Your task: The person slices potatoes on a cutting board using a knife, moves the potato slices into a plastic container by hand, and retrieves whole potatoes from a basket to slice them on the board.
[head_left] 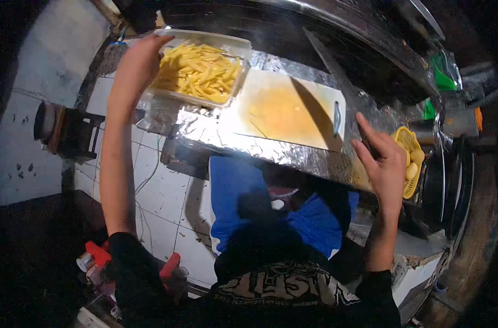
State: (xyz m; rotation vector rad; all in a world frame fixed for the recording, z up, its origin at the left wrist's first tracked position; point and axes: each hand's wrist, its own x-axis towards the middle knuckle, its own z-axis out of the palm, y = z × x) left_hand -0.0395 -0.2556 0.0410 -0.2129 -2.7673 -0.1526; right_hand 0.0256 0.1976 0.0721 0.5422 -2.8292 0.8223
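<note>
Knife (335,74) fills our right hand (384,158). Our left hand (138,61), grip unclear, is at the tub (245,64), likely beside the board (284,115) for reach.

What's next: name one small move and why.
Probably move the left hand from the tub of cut strips to the yellow basket for a potato-like piece: the cutting board shows no whole one, while the basket holds several.

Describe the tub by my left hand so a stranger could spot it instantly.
Find the foil-covered counter, with the pale board lying on it. The tub sits beside that board, by the left hand. Unlike the yellow basket near the right hand, it is whitish and filled with yellow strips.
</note>
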